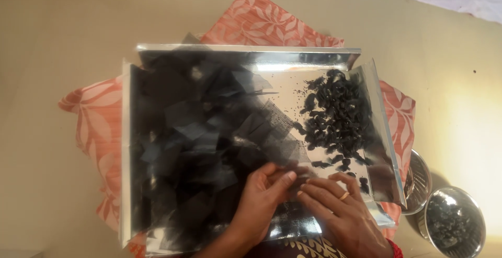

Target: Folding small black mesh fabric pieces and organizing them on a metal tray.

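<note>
My left hand (263, 191) and right hand (334, 205) meet fingertip to fingertip, pinching a black mesh square (294, 180) between them near the front edge of the shiny metal tray (251, 50); more mesh squares (183, 143) cover its left; dark clumps (337, 117) pile right; two steel bowls (454, 221) stand beside.

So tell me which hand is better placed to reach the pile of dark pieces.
Right hand, probably: it lies nearer the dark pieces on the tray's right side; the left hand sits over the black mesh squares.
</note>
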